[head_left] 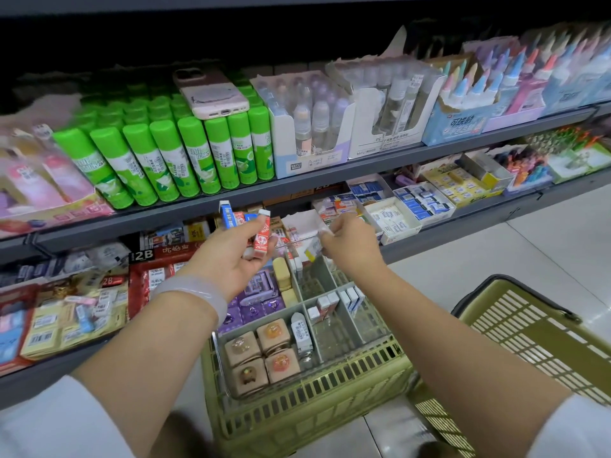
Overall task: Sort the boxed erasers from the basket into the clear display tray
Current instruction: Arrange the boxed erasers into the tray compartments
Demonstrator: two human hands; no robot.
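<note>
Two baskets (pixel 307 385); four peach boxes (pixel 261 353)

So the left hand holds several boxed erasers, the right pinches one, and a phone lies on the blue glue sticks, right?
Not quite: in the head view the phone lies on green glue sticks, not blue. Left hand holds several boxed erasers; right hand pinches one.

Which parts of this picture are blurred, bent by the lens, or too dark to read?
Head view: the small yellow-and-white boxed eraser pinched by the right hand is motion-blurred; the left hand and its red-and-white boxed erasers are sharper. The grey shelf rails curve from wide-angle distortion. The recess above the green glue sticks is almost black.
</note>
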